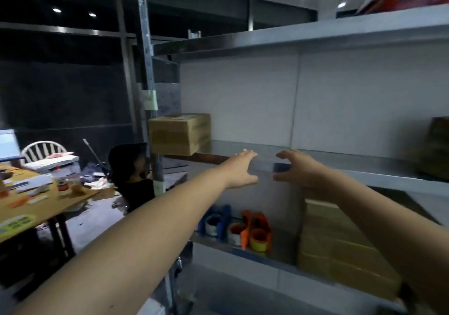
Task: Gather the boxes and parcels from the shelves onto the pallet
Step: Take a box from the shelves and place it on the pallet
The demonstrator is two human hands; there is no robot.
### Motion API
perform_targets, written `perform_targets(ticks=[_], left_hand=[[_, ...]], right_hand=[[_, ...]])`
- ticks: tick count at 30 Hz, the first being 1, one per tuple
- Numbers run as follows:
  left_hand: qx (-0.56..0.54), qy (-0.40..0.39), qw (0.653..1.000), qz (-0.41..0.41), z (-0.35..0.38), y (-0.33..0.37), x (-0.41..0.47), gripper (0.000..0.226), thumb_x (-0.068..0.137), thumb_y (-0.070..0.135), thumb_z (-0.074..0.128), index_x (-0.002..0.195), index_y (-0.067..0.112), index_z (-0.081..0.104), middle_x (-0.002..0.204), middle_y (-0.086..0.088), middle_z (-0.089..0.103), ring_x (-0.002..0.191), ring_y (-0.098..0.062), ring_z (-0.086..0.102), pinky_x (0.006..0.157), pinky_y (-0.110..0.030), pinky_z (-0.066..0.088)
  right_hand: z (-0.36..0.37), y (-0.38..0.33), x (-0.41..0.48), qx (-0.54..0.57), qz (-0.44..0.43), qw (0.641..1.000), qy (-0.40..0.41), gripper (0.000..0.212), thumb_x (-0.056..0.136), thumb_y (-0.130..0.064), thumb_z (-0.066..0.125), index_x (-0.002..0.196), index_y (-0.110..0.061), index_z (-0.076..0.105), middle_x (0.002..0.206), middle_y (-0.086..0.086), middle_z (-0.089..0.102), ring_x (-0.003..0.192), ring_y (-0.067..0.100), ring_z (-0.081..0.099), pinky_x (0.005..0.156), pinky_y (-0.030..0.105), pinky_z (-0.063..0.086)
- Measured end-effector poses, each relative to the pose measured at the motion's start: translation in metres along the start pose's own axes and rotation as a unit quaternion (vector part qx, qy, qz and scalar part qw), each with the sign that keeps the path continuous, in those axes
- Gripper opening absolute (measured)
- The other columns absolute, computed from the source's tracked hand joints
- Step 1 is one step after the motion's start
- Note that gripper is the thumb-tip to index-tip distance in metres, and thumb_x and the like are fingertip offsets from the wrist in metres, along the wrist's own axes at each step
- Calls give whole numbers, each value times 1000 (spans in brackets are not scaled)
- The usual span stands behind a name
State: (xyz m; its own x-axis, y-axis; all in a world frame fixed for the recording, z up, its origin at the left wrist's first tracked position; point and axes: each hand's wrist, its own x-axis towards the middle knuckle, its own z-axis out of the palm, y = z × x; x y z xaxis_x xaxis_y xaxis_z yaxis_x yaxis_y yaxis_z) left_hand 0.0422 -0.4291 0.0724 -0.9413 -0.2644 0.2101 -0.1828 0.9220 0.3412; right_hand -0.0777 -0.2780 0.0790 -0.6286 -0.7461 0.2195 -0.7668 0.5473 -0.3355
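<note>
Brown cardboard box [179, 133] left of, apart from left hand [239, 169] and right hand [295, 169]; fingers spread, empty.

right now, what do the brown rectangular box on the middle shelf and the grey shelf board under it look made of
Brown box: likely cardboard, matte tan, banded as if taped. Grey shelf board: probably sheet metal, smooth, dull sheen, folded front edge.

Box [179, 133] on shelf [340, 166] (left end)
</note>
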Motion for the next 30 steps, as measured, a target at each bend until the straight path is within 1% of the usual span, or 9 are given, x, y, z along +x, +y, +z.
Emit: perform_targets(ticks=[3, 7, 11, 17, 19, 21, 24, 26, 30], left_hand=[[-10, -14, 998, 56, 28, 75, 13, 75, 89, 29, 64, 152, 17, 25, 161, -5, 15, 148, -18, 14, 116, -30, 17], [-33, -50, 986, 153, 79, 193, 23, 67, 88, 28, 65, 146, 12, 36, 151, -9, 35, 137, -24, 37, 111, -33, 31], [-52, -101, 970, 217, 141, 316, 24, 71, 89, 31, 63, 150, 18, 29, 157, -4, 28, 139, -23, 35, 110, -35, 35], [-93, -169, 922, 336, 237, 494, 9, 73, 87, 29, 65, 150, 19, 29, 160, -5, 19, 147, -20, 17, 116, -34, 21], [-115, -186, 905, 364, 269, 546, 0, 73, 86, 30, 67, 149, 21, 31, 159, -4, 22, 146, -19, 21, 116, -35, 23], [-142, -209, 886, 389, 300, 590, -8, 71, 85, 32, 68, 146, 23, 34, 156, -2, 29, 142, -20, 30, 112, -35, 30], [-168, -245, 861, 414, 343, 638, -10, 64, 85, 30, 68, 142, 20, 40, 147, -4, 41, 132, -22, 43, 102, -30, 38], [-169, -259, 851, 424, 370, 664, -5, 66, 86, 30, 67, 144, 19, 37, 147, -5, 41, 132, -22, 43, 105, -34, 40], [-162, -288, 829, 451, 419, 714, 19, 69, 88, 33, 64, 148, 20, 31, 154, -4, 33, 138, -24, 37, 109, -40, 38]], right_hand=[[-34, 57, -53, -17, 59, 998, 15, 74, 82, -33, 74, 145, -14, 39, 148, 6, 41, 134, 24, 41, 107, 32, 34], [-77, 141, -145, -49, 146, 987, 36, 69, 82, -32, 73, 141, -12, 44, 143, 9, 45, 129, 26, 45, 106, 35, 38], [-124, 232, -263, -39, 248, 967, 52, 72, 81, -32, 75, 143, -15, 42, 146, 5, 43, 132, 22, 43, 107, 34, 35], [-182, 337, -449, -30, 406, 909, 92, 74, 82, -34, 73, 144, -13, 40, 147, 7, 43, 131, 24, 45, 106, 33, 36], [-196, 361, -500, -29, 445, 887, 119, 72, 82, -31, 74, 143, -11, 41, 145, 8, 45, 131, 24, 46, 104, 31, 37], [-206, 384, -544, -33, 477, 866, 143, 69, 83, -29, 73, 142, -10, 43, 144, 9, 46, 130, 25, 46, 102, 30, 38], [-209, 419, -591, -31, 526, 834, 163, 69, 83, -28, 72, 142, -9, 42, 145, 10, 44, 133, 25, 43, 107, 35, 36], [-206, 445, -610, -22, 548, 817, 176, 70, 83, -27, 73, 143, -9, 41, 145, 10, 44, 133, 25, 42, 109, 36, 36], [-201, 500, -624, -30, 589, 786, 186, 71, 80, -31, 73, 141, -11, 43, 144, 9, 46, 131, 25, 44, 109, 40, 39]])
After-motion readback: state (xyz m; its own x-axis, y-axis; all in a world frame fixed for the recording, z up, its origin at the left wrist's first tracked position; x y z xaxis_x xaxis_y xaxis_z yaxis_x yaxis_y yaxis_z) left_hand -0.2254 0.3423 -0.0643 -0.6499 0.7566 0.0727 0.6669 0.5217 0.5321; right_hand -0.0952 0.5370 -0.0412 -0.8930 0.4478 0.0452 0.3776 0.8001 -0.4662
